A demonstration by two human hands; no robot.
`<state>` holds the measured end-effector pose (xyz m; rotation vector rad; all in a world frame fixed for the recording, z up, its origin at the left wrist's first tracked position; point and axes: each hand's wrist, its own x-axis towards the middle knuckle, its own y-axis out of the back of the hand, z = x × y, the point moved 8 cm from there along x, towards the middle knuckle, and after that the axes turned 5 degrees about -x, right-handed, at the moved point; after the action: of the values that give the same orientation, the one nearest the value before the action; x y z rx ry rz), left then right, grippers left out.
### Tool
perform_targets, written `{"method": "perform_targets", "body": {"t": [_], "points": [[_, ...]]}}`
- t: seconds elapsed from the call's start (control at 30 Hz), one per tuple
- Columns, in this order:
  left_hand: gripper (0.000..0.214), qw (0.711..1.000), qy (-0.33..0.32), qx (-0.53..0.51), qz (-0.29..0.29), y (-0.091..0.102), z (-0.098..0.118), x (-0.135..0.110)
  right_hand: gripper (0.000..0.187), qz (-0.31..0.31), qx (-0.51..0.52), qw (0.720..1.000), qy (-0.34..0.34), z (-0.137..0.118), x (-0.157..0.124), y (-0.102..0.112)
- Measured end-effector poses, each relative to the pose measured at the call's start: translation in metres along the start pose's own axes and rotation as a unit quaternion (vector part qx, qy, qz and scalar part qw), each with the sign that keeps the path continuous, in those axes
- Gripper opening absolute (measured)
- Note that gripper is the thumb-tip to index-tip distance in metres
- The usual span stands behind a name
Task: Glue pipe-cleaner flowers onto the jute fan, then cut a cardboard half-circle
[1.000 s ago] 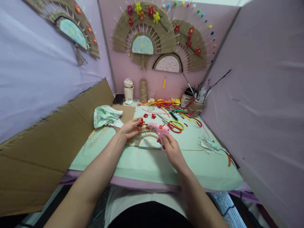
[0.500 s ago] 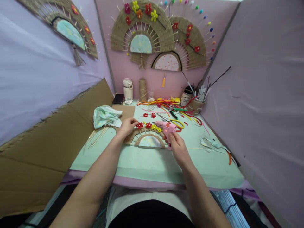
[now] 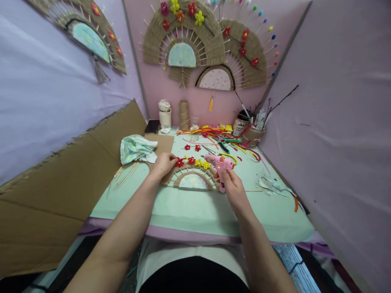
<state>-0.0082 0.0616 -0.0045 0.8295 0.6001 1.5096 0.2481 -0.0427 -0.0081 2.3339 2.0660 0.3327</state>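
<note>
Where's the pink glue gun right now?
In the head view, the pink glue gun is right of centre in the right hand, at the woven fan's right end, its nozzle pointing left beside the yellow flowers.

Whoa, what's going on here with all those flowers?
Somebody's right hand is holding a pink, pistol-shaped glue gun. The left hand has its fingertips at a fuzzy red flower on the upper left of a brown, woven, half-round fan. Another fuzzy red flower and two fuzzy yellow flowers sit along the fan's upper curve. Two small red flowers lie on the pale green table beyond it.
</note>
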Motion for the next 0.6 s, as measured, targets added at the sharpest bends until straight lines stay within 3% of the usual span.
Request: {"method": "perform_targets", "body": {"t": [0.6], "points": [[0.019,0.998,0.014,0.060,-0.035,-0.0103,-0.0008,-0.0026,0.045,0.006,0.011,1.000,-0.012,0.0044,0.0003,0.0068]]}}
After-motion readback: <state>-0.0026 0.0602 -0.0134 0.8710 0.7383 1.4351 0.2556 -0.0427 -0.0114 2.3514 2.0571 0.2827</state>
